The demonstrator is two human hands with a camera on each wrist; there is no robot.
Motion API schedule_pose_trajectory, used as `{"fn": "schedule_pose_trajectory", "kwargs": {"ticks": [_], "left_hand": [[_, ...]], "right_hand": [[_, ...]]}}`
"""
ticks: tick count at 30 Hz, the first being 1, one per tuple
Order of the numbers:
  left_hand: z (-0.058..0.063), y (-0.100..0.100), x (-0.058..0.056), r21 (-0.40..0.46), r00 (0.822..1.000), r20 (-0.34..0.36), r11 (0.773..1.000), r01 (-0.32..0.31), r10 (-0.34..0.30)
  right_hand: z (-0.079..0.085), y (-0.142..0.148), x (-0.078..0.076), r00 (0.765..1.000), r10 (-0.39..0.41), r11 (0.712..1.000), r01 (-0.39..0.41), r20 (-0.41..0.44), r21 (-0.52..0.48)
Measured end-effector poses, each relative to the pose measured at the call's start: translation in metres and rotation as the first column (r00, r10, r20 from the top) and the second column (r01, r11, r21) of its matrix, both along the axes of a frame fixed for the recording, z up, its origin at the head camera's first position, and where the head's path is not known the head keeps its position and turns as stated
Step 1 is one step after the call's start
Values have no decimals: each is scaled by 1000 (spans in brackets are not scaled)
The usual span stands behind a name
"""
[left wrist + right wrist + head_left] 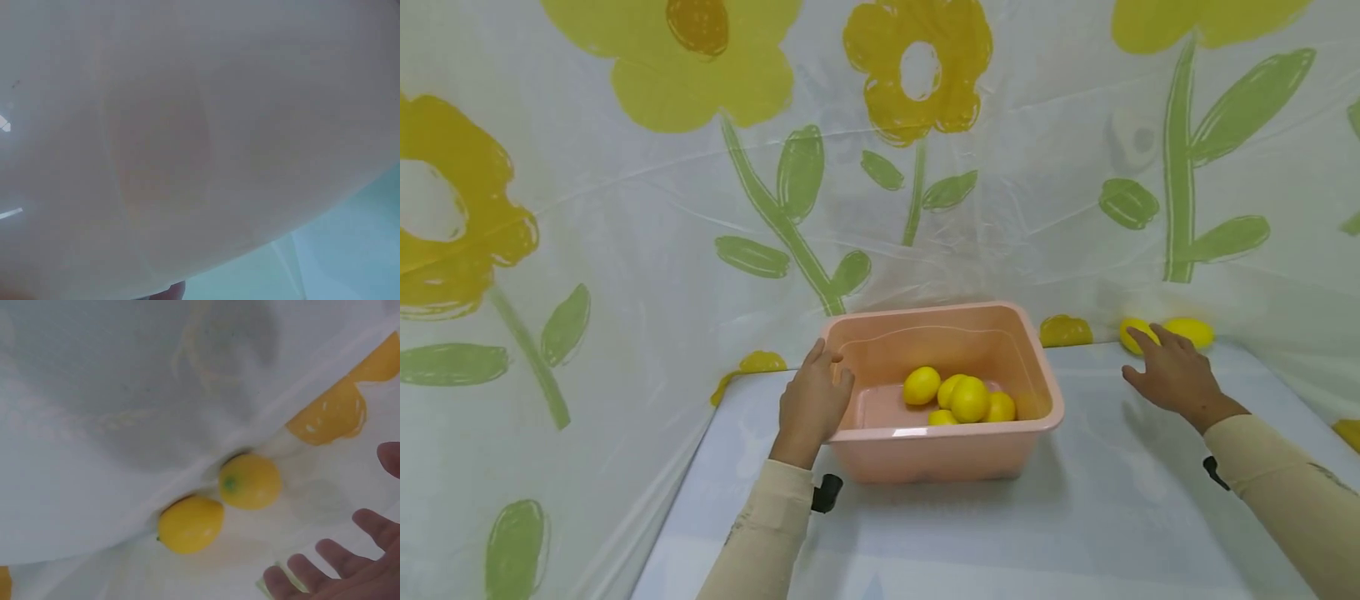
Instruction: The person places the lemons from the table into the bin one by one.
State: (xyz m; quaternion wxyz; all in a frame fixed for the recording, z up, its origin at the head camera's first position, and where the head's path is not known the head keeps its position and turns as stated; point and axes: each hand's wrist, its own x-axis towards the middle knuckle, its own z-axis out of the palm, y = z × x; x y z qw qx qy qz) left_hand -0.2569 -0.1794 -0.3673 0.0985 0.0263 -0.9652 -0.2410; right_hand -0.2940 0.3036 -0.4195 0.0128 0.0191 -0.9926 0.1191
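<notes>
A pink plastic basin (925, 458) stands on the white table, with several yellow lemons (970, 400) lying inside. My left hand (815, 400) holds the basin's left rim, fingers bent over the edge. In the left wrist view a pale, blurred surface fills most of the frame, and only a fingertip (177, 290) shows at the bottom. At the table's back right, two more lemons (190, 524) lie side by side against the curtain. Over them reaches my right hand (1176, 375), its fingers spread and apart from the fruit in the right wrist view.
A white curtain (1000, 217) printed with yellow flowers and green leaves hangs behind the table and along its left side. The white tabletop (970, 533) extends in front of the basin and to its right. Dark wrist cameras (827, 493) sit under both sleeves.
</notes>
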Motion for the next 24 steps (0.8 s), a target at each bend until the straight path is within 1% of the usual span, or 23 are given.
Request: {"fn": "schedule_pose_trajectory", "kwargs": {"ticks": [4, 10, 14, 24], "left_hand": [[-1, 0, 0, -9, 1000, 10, 1000, -1, 2], [-2, 0, -1, -9, 1000, 22, 1000, -11, 11], [-2, 1, -1, -5, 1000, 12, 1000, -19, 19], [-1, 1, -3, -17, 1000, 11, 1000, -24, 24]], "right_hand": [[-3, 5, -9, 1000, 5, 999, -6, 28, 38], [-7, 17, -21, 999, 29, 997, -31, 34, 64], [-5, 23, -27, 998, 39, 998, -42, 45, 51], [-9, 29, -41, 996, 20, 1000, -22, 83, 16]]}}
